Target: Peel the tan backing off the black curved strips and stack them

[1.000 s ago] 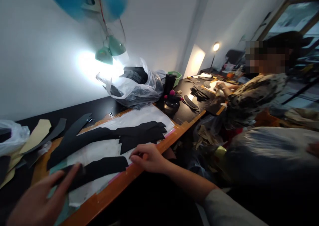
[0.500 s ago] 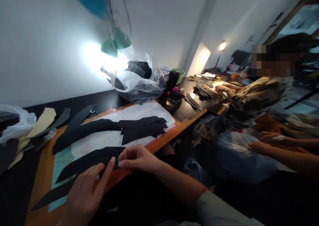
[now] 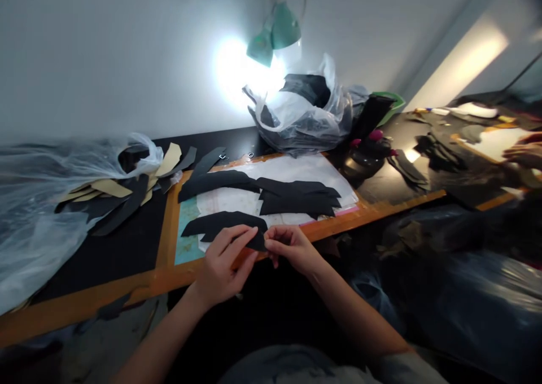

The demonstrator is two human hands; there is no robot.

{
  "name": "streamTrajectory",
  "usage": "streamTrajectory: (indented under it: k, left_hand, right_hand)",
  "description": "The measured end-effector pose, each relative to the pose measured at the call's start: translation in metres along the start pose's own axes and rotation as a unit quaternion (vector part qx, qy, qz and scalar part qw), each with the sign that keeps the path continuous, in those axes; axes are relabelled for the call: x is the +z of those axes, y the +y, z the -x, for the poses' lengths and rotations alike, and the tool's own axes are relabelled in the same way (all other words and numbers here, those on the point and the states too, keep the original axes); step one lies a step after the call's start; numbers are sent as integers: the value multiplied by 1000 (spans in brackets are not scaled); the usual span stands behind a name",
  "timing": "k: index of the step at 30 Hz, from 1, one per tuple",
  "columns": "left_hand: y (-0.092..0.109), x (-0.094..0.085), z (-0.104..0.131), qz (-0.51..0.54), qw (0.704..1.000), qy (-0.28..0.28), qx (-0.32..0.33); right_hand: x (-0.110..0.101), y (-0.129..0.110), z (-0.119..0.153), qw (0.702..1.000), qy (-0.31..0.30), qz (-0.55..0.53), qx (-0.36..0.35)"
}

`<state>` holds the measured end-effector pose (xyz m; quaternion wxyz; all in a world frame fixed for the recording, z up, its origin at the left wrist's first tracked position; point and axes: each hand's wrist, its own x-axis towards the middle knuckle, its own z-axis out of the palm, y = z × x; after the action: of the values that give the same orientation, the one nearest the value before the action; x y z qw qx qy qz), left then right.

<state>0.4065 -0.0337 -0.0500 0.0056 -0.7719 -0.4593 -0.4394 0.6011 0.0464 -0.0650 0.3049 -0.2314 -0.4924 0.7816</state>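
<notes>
Near the table's (image 3: 139, 248) front edge, your left hand (image 3: 231, 265) lay with its index finger along a thin black piece (image 3: 259, 241), thumb spread apart below; whether those fingers gripped it, you could not tell. Your right hand (image 3: 294, 248) pinched the right end of that piece between thumb and index finger, right at the front edge. Just behind it, a curved black strip (image 3: 224, 221) rested partly on a white sheet (image 3: 232, 199). Farther in, a long black strip (image 3: 215, 182) lay toward the sheet's left edge, and overlapping black pieces (image 3: 298, 199) toward its right edge. Tan pieces (image 3: 110, 188) lay beside a clear plastic bag (image 3: 38, 237) at the table's left end. Near the back edge sat a metal ring (image 3: 250, 155) and an open plastic bag (image 3: 305, 132) holding black pieces. Green lampshades (image 3: 285, 28) hung beyond, before the wall (image 3: 127, 51).
</notes>
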Motion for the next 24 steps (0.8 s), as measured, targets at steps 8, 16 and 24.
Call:
streamTrajectory:
  k: [8,16,24]
  left_hand:
    - [-3,-4,-9,123,992,-15,8]
    - [-2,0,1,132,991,-25,3]
    - [8,-5,1,189,978,-33,-81]
  right_hand:
    - [11,10,5,997,-31,-69,22]
    - [19,23,4,988,-37,-145,29]
    - [20,17,6,990,-33,-130,48]
